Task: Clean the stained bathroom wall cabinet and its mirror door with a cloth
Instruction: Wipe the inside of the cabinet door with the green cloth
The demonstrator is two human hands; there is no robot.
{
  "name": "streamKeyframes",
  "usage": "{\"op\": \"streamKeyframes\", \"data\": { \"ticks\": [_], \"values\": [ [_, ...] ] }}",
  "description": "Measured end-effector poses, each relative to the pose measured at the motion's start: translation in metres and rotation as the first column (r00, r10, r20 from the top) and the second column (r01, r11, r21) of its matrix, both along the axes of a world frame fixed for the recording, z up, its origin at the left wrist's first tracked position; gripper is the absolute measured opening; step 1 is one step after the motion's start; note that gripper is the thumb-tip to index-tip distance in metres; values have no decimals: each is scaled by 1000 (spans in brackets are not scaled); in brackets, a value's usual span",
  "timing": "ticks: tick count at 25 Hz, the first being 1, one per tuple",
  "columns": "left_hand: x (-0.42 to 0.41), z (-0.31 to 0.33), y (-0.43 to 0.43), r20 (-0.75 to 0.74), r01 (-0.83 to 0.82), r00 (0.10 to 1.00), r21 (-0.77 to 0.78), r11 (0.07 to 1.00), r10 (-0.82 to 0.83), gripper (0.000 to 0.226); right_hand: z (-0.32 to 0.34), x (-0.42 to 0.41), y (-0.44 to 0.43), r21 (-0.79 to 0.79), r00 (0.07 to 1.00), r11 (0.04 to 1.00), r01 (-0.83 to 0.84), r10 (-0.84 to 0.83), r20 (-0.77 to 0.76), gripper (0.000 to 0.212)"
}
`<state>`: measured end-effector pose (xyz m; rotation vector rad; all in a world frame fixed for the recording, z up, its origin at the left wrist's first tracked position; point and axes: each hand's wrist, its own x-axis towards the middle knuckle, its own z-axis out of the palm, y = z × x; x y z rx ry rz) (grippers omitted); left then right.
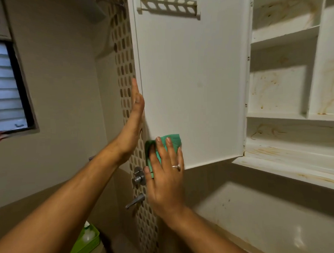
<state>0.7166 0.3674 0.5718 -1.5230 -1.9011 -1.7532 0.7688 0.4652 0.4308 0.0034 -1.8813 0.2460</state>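
The white wall cabinet [284, 35] stands open, its shelves streaked with brown stains. Its door [194, 78] is swung out to the left, so I see the plain white inner face; the mirror side is hidden. My right hand [165, 181] presses a folded green cloth [174, 142] flat against the door's lower left corner. My left hand [134, 116] lies flat along the door's outer left edge, fingers straight and pointing up, bracing it.
A slotted holder [169, 7] is fixed at the top of the door. Metal taps [138, 177] stick out of the patterned tile strip below the door. A louvred window [5, 88] is at left. A green basket [85, 242] sits low down.
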Motion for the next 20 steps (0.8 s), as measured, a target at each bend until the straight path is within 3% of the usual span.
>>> {"op": "streamKeyframes", "data": {
  "ticks": [3,8,10,12,14,16,17,20],
  "values": [
    [2,-12,-1,-2,-18,1000,-3,1000,18,96,-8,3,-5,-40,999,998,-44,44,10,46],
    [19,-21,10,32,-117,993,38,992,115,106,-23,30,50,305,995,952,6,-36,92,36],
    [23,-20,11,41,-131,991,44,990,129,109,-18,37,85,345,993,938,37,-73,90,32],
    [24,-20,10,57,-129,990,25,991,127,110,-21,46,110,277,990,955,105,-127,62,27],
    [23,-20,11,42,-143,989,40,989,141,110,-28,45,98,82,986,983,165,-167,22,22],
    [22,-21,12,23,-186,983,75,980,185,110,-28,38,63,-74,992,990,121,-119,30,22],
    [21,-21,15,11,-219,976,79,973,218,109,-27,36,49,-64,997,996,64,-60,53,24],
    [27,-24,24,-39,-338,939,76,938,341,99,-22,47,87,255,993,967,-13,-16,113,27]
  ]
}}
